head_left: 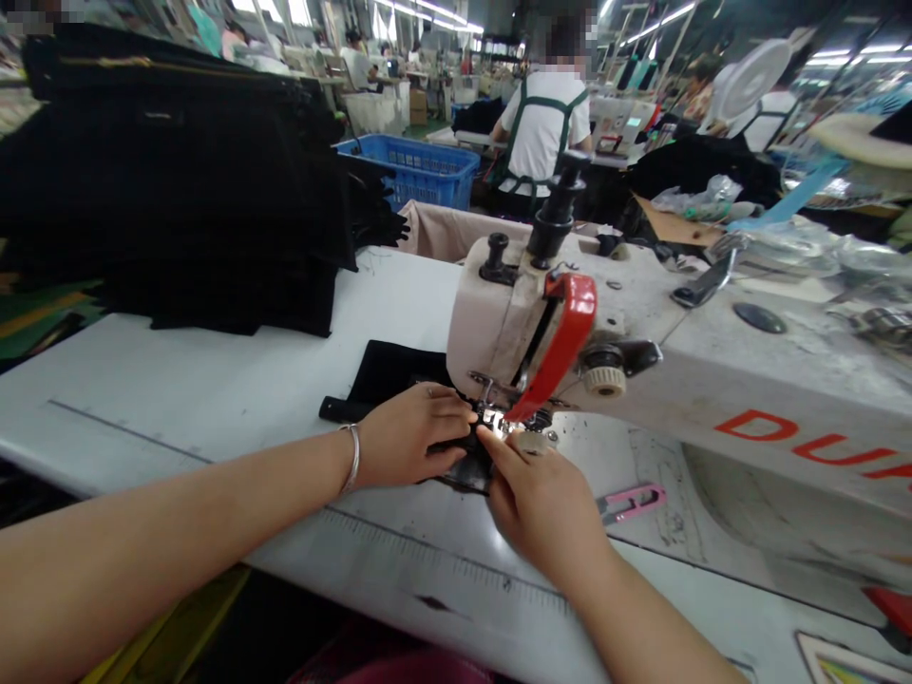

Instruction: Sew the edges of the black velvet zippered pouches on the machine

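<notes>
A white sewing machine (pixel 484 313) with a red lever guard (pixel 560 342) stands over a piece of black fabric (pixel 399 366) on the table. My left hand (pixel 417 432), with a silver bangle at the wrist, holds the fabric down just left of the lit presser foot (pixel 497 419), its fingers close together and bent onto the cloth. On the near side of the foot, my right hand (pixel 541 499) grips the fabric's edge, with the index finger reaching toward the left fingertips. The needle point is hidden. Pink-handled thread snips (pixel 634 502) lie right of my right hand.
A tall stack of black fabric pieces (pixel 178 190) rises at the left of the white table (pixel 142 380). Behind it is a blue crate (pixel 427 166). A person in a white shirt (pixel 545 123) sits ahead, facing away. Plastic bags (pixel 798 247) lie beyond the machine arm.
</notes>
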Demonstrator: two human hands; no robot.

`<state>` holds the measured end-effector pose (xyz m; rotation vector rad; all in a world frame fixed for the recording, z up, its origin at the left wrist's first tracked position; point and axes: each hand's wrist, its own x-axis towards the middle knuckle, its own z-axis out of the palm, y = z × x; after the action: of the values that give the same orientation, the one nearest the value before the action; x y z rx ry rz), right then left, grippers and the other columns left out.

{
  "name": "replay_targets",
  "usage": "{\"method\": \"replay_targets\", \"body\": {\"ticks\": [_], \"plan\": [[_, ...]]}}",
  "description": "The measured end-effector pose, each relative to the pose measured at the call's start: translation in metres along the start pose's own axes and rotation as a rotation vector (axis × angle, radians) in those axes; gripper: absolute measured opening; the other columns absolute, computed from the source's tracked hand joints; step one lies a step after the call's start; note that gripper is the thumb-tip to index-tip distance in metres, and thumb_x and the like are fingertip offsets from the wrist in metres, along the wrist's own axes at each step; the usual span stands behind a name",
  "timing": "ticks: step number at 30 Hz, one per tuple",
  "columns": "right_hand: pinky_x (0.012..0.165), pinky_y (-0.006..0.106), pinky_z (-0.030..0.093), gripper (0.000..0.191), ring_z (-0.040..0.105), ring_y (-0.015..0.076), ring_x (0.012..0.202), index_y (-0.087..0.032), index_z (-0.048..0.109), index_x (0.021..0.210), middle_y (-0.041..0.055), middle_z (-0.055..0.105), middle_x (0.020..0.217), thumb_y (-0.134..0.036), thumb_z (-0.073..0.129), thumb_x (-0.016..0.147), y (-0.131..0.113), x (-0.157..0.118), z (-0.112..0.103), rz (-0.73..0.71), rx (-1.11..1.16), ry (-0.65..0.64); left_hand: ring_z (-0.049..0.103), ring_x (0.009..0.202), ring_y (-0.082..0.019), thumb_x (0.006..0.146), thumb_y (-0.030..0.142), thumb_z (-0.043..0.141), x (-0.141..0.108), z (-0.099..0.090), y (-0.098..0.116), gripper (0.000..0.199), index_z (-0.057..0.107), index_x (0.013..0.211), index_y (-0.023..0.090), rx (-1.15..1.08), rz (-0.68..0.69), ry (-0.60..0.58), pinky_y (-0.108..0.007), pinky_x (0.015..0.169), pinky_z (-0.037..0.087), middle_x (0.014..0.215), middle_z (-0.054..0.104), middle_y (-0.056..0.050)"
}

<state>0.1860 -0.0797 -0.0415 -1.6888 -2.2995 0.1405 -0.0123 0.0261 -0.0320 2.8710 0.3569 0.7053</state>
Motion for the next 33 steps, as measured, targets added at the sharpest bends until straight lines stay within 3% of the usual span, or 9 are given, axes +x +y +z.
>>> {"method": "replay_targets", "body": {"ticks": [7, 10, 13, 20, 25, 29, 33], "plan": [[0.083, 0.039, 0.046, 0.025, 0.053, 0.0265, 0.095, -0.015, 0.064, 0.111, 0.0097, 0.062, 0.102, -0.015, 0.05, 0.09, 0.005, -0.004, -0.011, -0.019, 0.137, 0.222, 0.064, 0.103, -0.02, 0.094, 0.021, 0.059, -0.01, -0.003, -0.018, 0.015, 0.069, 0.103, 0.016, -0.062, -0.03, 0.047, -0.037, 0.094, 0.052, 0.109, 0.072, -0.007], [0.081, 0.04, 0.044, 0.014, 0.052, 0.0263, 0.09, -0.016, 0.064, 0.094, 0.0083, 0.061, 0.092, -0.019, 0.051, 0.093, 0.008, 0.0, -0.017, 0.019, 0.079, 0.229, 0.065, 0.101, -0.016, 0.096, 0.018, 0.055, -0.013, -0.005, -0.022, 0.016, 0.069, 0.104, 0.016, -0.113, -0.046, 0.068, -0.031, 0.092, 0.053, 0.108, 0.072, -0.006], [0.075, 0.039, 0.042, 0.015, 0.051, 0.0261, 0.084, -0.017, 0.062, 0.082, 0.0072, 0.059, 0.082, -0.024, 0.054, 0.093, 0.01, 0.004, -0.019, 0.048, 0.008, 0.223, 0.066, 0.099, -0.017, 0.093, 0.022, 0.061, -0.012, -0.003, -0.019, 0.012, 0.07, 0.1, 0.017, -0.13, -0.084, 0.061, -0.032, 0.092, 0.054, 0.104, 0.073, -0.006], [0.078, 0.036, 0.042, 0.013, 0.053, 0.0246, 0.088, -0.017, 0.064, 0.091, 0.0063, 0.061, 0.088, -0.029, 0.058, 0.094, 0.01, 0.005, -0.015, -0.031, 0.118, 0.182, 0.067, 0.093, -0.018, 0.091, 0.022, 0.064, -0.007, 0.006, -0.002, 0.01, 0.071, 0.096, 0.017, -0.091, -0.157, 0.057, -0.035, 0.094, 0.053, 0.098, 0.073, -0.005], [0.074, 0.035, 0.04, 0.024, 0.054, 0.0246, 0.085, -0.019, 0.063, 0.08, 0.0065, 0.061, 0.084, -0.036, 0.057, 0.095, 0.014, 0.007, -0.015, 0.052, 0.002, 0.169, 0.066, 0.097, -0.017, 0.092, 0.022, 0.064, -0.01, 0.0, -0.023, 0.011, 0.072, 0.096, 0.017, -0.216, -0.12, 0.039, -0.032, 0.093, 0.053, 0.101, 0.073, -0.006], [0.068, 0.035, 0.04, 0.037, 0.053, 0.021, 0.07, -0.019, 0.059, 0.065, 0.0039, 0.057, 0.067, -0.04, 0.055, 0.096, 0.014, 0.005, -0.014, 0.056, -0.052, 0.193, 0.066, 0.097, -0.016, 0.092, 0.023, 0.063, -0.01, -0.003, -0.027, 0.011, 0.072, 0.097, 0.018, -0.216, -0.123, 0.027, -0.03, 0.089, 0.054, 0.103, 0.072, -0.005], [0.08, 0.036, 0.046, 0.014, 0.058, 0.0232, 0.09, -0.018, 0.068, 0.092, 0.0076, 0.067, 0.089, -0.028, 0.057, 0.095, 0.009, 0.002, -0.01, -0.069, 0.117, 0.237, 0.065, 0.095, -0.019, 0.091, 0.019, 0.064, -0.005, 0.002, -0.004, 0.009, 0.07, 0.096, 0.015, -0.132, -0.155, 0.016, -0.036, 0.093, 0.051, 0.1, 0.072, -0.006]]}}
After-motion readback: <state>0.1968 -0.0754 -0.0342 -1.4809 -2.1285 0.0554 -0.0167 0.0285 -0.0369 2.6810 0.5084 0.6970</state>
